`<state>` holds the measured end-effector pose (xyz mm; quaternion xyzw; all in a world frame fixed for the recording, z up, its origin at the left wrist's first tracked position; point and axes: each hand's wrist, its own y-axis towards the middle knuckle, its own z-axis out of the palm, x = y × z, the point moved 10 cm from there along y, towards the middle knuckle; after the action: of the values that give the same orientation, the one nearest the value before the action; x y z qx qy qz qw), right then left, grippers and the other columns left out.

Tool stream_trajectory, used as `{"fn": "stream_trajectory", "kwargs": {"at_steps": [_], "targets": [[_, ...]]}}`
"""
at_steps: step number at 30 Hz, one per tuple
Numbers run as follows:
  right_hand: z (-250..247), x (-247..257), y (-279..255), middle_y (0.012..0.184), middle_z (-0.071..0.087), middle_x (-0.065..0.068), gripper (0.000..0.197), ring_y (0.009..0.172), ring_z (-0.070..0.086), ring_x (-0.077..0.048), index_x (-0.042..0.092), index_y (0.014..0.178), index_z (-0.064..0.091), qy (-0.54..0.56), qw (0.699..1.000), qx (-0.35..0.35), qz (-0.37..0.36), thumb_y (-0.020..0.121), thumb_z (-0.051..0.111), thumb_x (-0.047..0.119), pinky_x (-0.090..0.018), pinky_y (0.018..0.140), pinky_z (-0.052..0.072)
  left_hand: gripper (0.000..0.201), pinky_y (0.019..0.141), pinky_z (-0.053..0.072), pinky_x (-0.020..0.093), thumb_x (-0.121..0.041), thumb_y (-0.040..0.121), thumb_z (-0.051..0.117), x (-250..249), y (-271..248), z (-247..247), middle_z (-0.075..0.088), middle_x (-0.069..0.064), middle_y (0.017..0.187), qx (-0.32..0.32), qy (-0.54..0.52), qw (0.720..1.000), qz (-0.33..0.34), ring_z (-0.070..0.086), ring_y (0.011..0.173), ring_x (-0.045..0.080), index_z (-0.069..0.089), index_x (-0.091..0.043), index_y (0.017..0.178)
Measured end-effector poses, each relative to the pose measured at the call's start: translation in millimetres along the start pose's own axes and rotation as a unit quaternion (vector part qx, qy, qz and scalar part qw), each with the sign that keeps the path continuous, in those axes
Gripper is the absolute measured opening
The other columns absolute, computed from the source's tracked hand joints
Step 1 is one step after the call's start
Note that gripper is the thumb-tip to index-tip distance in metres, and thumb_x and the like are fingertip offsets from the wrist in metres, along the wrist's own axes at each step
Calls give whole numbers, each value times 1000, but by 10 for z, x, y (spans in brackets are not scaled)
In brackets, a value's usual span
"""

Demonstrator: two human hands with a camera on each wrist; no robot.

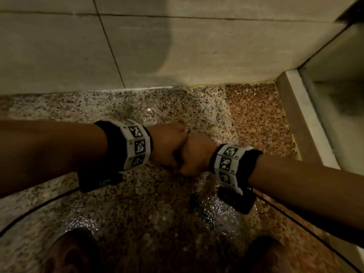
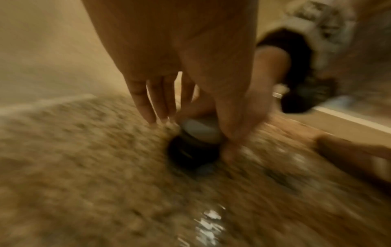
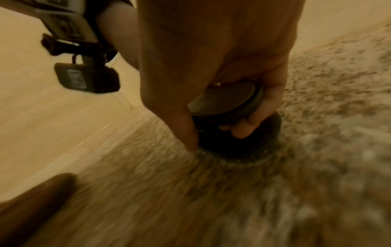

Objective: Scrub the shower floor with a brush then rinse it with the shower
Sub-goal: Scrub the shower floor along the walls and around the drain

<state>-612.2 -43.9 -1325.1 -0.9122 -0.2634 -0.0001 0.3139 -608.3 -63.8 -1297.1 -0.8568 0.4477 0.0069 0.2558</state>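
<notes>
Both hands meet over the wet speckled shower floor (image 1: 137, 203). In the head view the left hand (image 1: 169, 146) and right hand (image 1: 195, 156) press together, hiding the brush. The right wrist view shows the right hand (image 3: 211, 66) gripping the round dark brush (image 3: 228, 100), its fingers (image 3: 243, 130) curled under the knob and its thumb down the other side. The brush base sits on the floor. In the left wrist view the left hand (image 2: 190, 75) pinches the brush's pale top (image 2: 198, 132) between straight fingers (image 2: 156, 103) and thumb. Both wrist views are blurred.
A beige tiled wall (image 1: 137, 46) rises just beyond the hands. On the right a raised curb (image 1: 303, 125) and a glass panel (image 1: 334, 75) bound the floor. My two feet (image 1: 69, 253) (image 1: 264, 255) stand at the near edge. Water glistens on the floor (image 1: 212, 205).
</notes>
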Motion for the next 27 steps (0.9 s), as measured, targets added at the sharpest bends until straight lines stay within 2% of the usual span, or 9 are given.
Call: {"fn": "stream_trajectory", "kwargs": {"at_steps": [3,5,9,12,15,17,22,25,27], "targets": [[-251,-425,87,71,48,4,25,73,50,-19,19,74,57,20,997,-43,60,87,62,40,-28,60,37,63,88,36,31,-40,80,69,135,126,-154,43,13,126,-74,-56,994,-58,47,109,29,45,-9,129],[-535,-712,205,87,59,-3,25,80,56,-22,15,98,64,92,984,-113,101,86,65,37,-31,67,40,43,81,35,32,-26,87,63,377,299,-454,49,18,121,-122,-83,983,-113,50,103,31,52,-5,122],[-289,-396,224,79,56,-1,25,68,52,-19,14,89,60,69,996,-54,33,89,61,39,-29,67,37,30,63,39,25,-40,69,80,379,321,-223,62,0,73,40,-76,990,-110,54,68,14,72,-17,86],[69,-10,13,89,65,1,34,78,62,-21,18,104,64,28,999,-18,-42,85,61,46,-28,67,44,39,49,33,11,-51,62,82,259,35,302,53,-17,60,155,-116,978,-78,46,53,-2,71,-23,88],[-284,-189,246,90,60,0,39,83,62,-23,17,113,57,95,993,-75,11,82,65,40,-27,67,40,50,51,38,20,-51,63,81,552,95,-61,65,0,81,72,-93,987,-111,55,67,12,69,-14,94],[-522,-341,469,98,63,-7,43,89,63,-30,15,116,56,109,988,-101,51,83,65,41,-30,68,43,48,60,37,25,-47,63,83,773,183,-326,64,3,77,40,-68,987,-138,54,70,18,70,-12,93],[-86,191,309,95,67,-11,40,85,63,-30,15,98,68,45,998,-19,-40,83,57,51,-30,69,45,33,51,36,18,-49,71,78,484,-106,129,43,-10,52,153,-40,981,-113,46,56,11,60,-22,63],[-62,364,223,97,67,-12,61,88,64,-31,13,98,69,12,998,5,-66,68,40,59,-28,66,41,33,54,38,20,-48,71,77,463,-294,340,50,-8,59,172,-79,974,-125,44,52,6,71,-18,85],[-331,197,511,89,65,-9,45,81,63,-29,18,93,65,44,998,-32,-16,76,52,58,-30,67,45,34,62,41,24,-42,68,80,789,-178,77,54,-6,62,104,-83,979,-154,48,55,7,74,-17,91]]}}
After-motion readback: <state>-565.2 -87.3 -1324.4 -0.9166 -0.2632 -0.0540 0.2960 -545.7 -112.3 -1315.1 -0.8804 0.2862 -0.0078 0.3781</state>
